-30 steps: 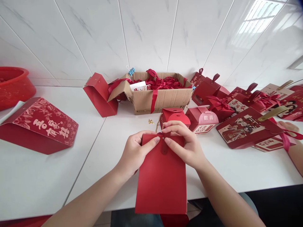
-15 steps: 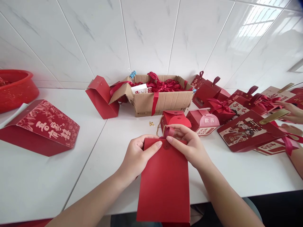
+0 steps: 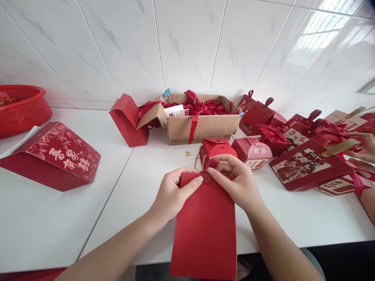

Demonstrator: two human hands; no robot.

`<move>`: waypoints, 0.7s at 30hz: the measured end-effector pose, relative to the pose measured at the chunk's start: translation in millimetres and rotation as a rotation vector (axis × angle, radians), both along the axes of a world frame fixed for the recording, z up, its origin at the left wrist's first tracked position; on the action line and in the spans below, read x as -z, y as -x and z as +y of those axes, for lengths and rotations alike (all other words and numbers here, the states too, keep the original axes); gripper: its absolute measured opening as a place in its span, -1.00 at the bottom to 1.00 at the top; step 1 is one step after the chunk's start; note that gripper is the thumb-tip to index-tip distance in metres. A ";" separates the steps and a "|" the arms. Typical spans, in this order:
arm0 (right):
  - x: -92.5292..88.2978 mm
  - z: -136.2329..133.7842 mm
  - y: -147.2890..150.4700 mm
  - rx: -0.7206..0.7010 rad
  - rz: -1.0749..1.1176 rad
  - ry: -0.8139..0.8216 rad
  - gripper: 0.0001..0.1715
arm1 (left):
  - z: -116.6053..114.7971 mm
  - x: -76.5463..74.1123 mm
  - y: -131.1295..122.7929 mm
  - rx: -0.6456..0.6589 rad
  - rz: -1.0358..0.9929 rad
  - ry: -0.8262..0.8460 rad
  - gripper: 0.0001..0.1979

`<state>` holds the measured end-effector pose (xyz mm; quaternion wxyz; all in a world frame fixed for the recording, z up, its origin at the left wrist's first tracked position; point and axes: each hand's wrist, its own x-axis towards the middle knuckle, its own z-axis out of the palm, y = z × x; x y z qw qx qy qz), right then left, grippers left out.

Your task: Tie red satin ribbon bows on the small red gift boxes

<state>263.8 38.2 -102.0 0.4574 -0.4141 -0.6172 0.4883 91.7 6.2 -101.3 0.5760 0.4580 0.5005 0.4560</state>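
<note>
A plain red gift box (image 3: 206, 230) extends over the table's front edge, its narrow top end away from me. My left hand (image 3: 172, 193) grips its upper left corner, thumb flat on the front face. With thumb and bent fingers, my right hand (image 3: 234, 177) pinches a dark red strap handle (image 3: 211, 166) at the top edge. The strap's rounded end with a small hole lies against the box front. Just beyond are small gold fasteners (image 3: 189, 154) on the table and a small red box (image 3: 218, 147) with a twisted cord.
A cardboard box (image 3: 202, 130) full of red ribbons stands by the tiled wall. Red boxes stand left, one floral (image 3: 70, 158), one plain (image 3: 129, 121), near a red basin (image 3: 25, 111). Finished-looking gift boxes (image 3: 310, 164) crowd the right, where another person's hand (image 3: 363, 146) works.
The strap's holed end now shows more clearly against the box front, slightly tilted. My hands stay on the box. At the right, the other person's hands have shifted slightly.
</note>
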 end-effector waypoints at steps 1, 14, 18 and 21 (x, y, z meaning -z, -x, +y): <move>0.3 -0.3 0.3 0.009 -0.011 -0.024 -0.73 | 0.2 -0.5 0.3 0.005 0.001 0.004 -0.75; 1.4 -2.5 5.4 0.038 -0.027 0.003 -0.73 | 0.2 -4.8 -2.3 -0.069 0.055 0.092 -0.71; -1.5 -3.5 6.3 -0.017 0.094 0.205 -0.60 | -0.9 -4.9 -1.0 -0.082 0.028 0.073 -0.73; -4.0 -3.7 7.3 -0.053 0.137 0.325 -0.60 | -0.1 -5.1 1.4 -0.100 -0.004 0.102 -0.71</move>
